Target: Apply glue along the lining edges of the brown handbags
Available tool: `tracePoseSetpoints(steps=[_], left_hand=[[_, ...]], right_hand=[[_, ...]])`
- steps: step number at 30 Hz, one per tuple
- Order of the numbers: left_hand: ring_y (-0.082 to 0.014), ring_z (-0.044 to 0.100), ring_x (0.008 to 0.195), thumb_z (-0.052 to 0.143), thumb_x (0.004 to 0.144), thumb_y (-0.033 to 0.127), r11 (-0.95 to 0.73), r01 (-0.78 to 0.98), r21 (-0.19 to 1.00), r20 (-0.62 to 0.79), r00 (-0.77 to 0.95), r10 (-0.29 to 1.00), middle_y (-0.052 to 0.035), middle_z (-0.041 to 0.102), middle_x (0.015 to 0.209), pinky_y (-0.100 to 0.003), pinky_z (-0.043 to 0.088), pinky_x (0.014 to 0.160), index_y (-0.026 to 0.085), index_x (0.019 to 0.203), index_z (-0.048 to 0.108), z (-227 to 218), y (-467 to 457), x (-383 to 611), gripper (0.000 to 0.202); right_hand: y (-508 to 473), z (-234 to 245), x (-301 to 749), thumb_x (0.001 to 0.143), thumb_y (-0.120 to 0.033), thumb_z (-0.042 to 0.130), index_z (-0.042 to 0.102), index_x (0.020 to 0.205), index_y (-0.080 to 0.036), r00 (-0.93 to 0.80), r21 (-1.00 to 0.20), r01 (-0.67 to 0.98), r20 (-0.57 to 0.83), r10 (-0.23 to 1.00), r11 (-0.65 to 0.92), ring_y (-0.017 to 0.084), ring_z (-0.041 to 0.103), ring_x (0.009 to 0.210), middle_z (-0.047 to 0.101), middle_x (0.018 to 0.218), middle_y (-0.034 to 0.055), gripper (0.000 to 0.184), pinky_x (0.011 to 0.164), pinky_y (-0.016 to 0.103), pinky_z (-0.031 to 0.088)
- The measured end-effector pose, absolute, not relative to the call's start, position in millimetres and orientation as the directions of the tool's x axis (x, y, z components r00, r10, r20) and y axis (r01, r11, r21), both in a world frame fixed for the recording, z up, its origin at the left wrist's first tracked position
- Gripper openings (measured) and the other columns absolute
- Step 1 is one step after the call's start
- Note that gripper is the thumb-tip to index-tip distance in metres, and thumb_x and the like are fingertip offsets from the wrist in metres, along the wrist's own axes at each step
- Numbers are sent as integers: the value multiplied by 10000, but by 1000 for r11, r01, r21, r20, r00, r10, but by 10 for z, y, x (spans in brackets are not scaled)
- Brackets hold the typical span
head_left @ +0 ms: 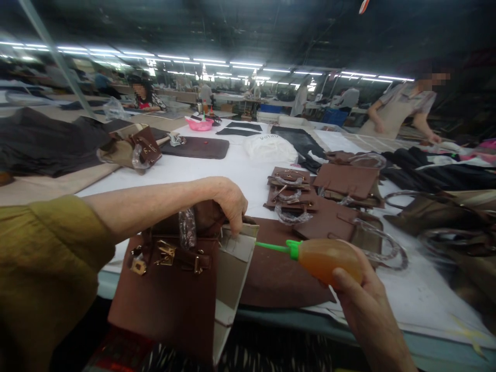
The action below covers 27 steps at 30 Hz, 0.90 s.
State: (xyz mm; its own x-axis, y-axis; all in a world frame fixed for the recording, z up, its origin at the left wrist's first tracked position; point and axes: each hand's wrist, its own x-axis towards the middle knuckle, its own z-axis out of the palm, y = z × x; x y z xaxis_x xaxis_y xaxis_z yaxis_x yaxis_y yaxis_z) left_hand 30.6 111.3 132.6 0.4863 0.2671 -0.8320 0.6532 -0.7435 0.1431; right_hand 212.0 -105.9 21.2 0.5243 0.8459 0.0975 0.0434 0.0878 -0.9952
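Note:
A brown handbag point(166, 294) with gold hardware stands tilted at the table's near edge, its pale side lining point(232, 263) laid open toward the right. My left hand point(230, 204) reaches over the top of the bag, its fingers bent down and closed on the upper side edge; the fingertips are partly hidden. In my right hand point(358, 289) is a squeeze bottle point(329, 258) of amber liquid, lying on its side with fingers wrapped round it. Its thin green nozzle point(273, 247) points left, the tip close to the edge of the lining.
Brown bag pieces point(289, 194) with plastic-wrapped handles lie stacked to the right. Another handbag point(134, 147) sits at the back left. A white plastic bag point(271, 150) and a pink basin point(199, 123) are farther off. A co-worker point(406, 108) stands at the far right.

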Motion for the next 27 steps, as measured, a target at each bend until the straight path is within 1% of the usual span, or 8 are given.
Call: tracePoseSetpoints(steps=[3, 5, 8, 12, 16, 18, 22, 27], left_hand=[[-174, 521, 534, 642, 585, 427, -770, 630, 100, -831, 478, 284, -47, 644, 580, -285, 424, 549, 128, 828, 709, 1423, 1134, 350, 391], [-165, 509, 526, 634, 600, 431, -798, 598, 68, -813, 497, 303, -37, 628, 556, -277, 412, 545, 129, 806, 709, 1485, 1147, 382, 374], [-154, 493, 505, 620, 614, 421, -841, 540, 43, -759, 565, 323, -24, 610, 548, -274, 397, 530, 123, 785, 706, 1538, 1160, 418, 354], [-153, 505, 524, 592, 611, 386, -874, 485, 21, -659, 664, 353, -30, 630, 610, -262, 395, 522, 135, 792, 704, 1423, 1162, 439, 329], [-173, 550, 611, 577, 603, 358, -873, 485, -58, -522, 730, 441, -83, 660, 782, -247, 385, 502, 123, 849, 692, 1178, 1147, 462, 358], [-179, 564, 640, 564, 615, 328, -870, 487, -71, -483, 747, 457, -97, 660, 810, -242, 385, 506, 115, 859, 686, 1101, 1129, 467, 346], [-181, 582, 646, 566, 618, 303, -863, 498, -83, -449, 755, 478, -106, 659, 791, -232, 382, 495, 100, 826, 684, 1073, 1089, 452, 314], [-202, 598, 675, 578, 611, 324, -855, 511, -81, -428, 757, 493, -113, 662, 804, -237, 405, 504, 101, 831, 685, 1056, 1092, 426, 331]], right_hand=[[-1029, 273, 2083, 702, -357, 709, 544, 1091, -258, 515, -978, -182, -6, 857, 103, 210, 572, 772, 604, 969, 54, 434, 531, 251, 498], [-1020, 287, 2069, 687, -352, 725, 550, 1088, -254, 522, -969, -225, -30, 852, 104, 212, 569, 781, 599, 978, 56, 447, 531, 253, 503], [-1015, 279, 2059, 677, -356, 734, 549, 1087, -252, 542, -967, -235, -41, 839, 104, 215, 568, 789, 594, 980, 54, 461, 545, 263, 509], [-996, 241, 2091, 681, -350, 734, 525, 1108, -246, 578, -981, -150, 14, 816, 122, 213, 566, 812, 594, 985, 51, 487, 566, 257, 502], [-973, 173, 2173, 705, -340, 716, 497, 1145, -251, 579, -994, -15, 79, 812, 108, 224, 566, 890, 596, 1013, 40, 499, 662, 273, 497], [-961, 149, 2191, 709, -339, 711, 492, 1147, -245, 567, -994, 46, 106, 817, 97, 227, 564, 914, 592, 1025, 41, 499, 706, 280, 490], [-909, 155, 2148, 699, -358, 711, 473, 1150, -229, 549, -988, 131, 140, 824, 80, 247, 565, 912, 572, 1042, 57, 526, 731, 320, 490], [-802, 190, 2084, 686, -376, 712, 466, 1131, -228, 561, -980, 178, 175, 809, 89, 264, 554, 947, 561, 1046, 59, 530, 828, 388, 458]])
